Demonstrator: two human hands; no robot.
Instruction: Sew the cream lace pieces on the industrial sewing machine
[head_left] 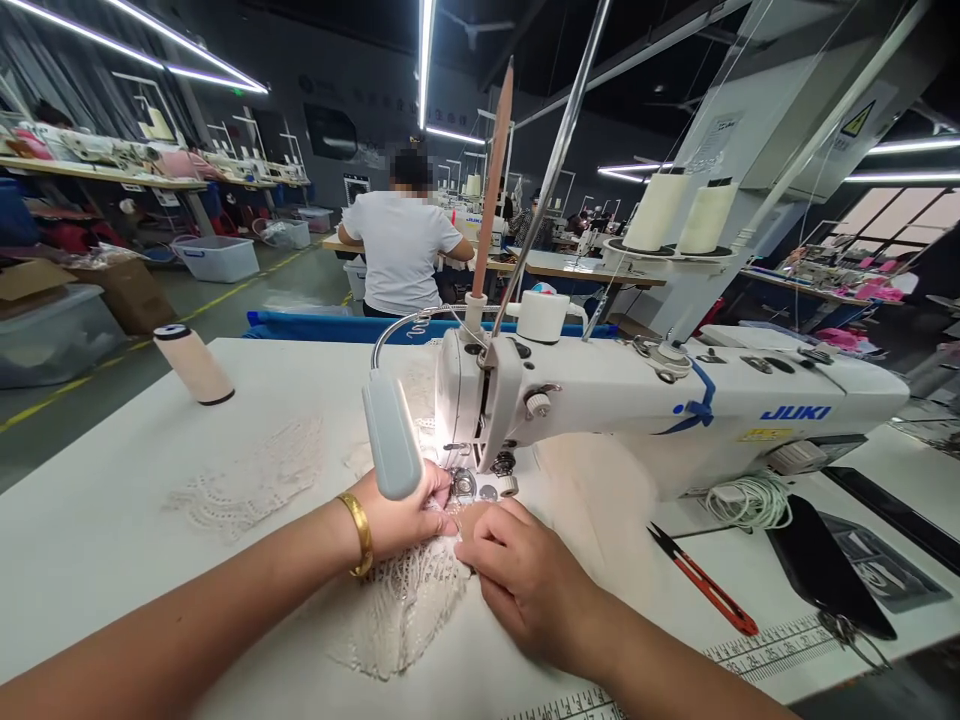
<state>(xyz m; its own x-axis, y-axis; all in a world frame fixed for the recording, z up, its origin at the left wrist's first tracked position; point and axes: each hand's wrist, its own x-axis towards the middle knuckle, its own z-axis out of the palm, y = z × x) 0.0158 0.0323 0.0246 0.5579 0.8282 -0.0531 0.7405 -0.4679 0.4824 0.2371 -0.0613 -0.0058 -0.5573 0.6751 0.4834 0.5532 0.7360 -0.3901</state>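
Note:
A white sewing machine (pixel 600 385) stands across the table, its lamp (pixel 393 435) hanging over my left hand. Cream lace fabric (pixel 409 610) lies under the needle area and spreads toward me. Just left of the presser foot, my left hand (pixel 409 510) pinches the lace's edge; a gold bangle circles that wrist. My right hand (pixel 525 580) is closed, fingers curled, on the fabric's right edge, near a small tan piece (pixel 472 520). The two hands almost meet in front of the needle. The lamp hides part of my left hand.
Another lace piece (pixel 251 475) and a thread cone (pixel 193 365) lie on the left. At right are red-handled snips (pixel 705 580), a black phone-like slab (pixel 825 565), coiled cord (pixel 748 500) and a printed ruler (pixel 772 645). A person in a white shirt (pixel 405 245) sits ahead.

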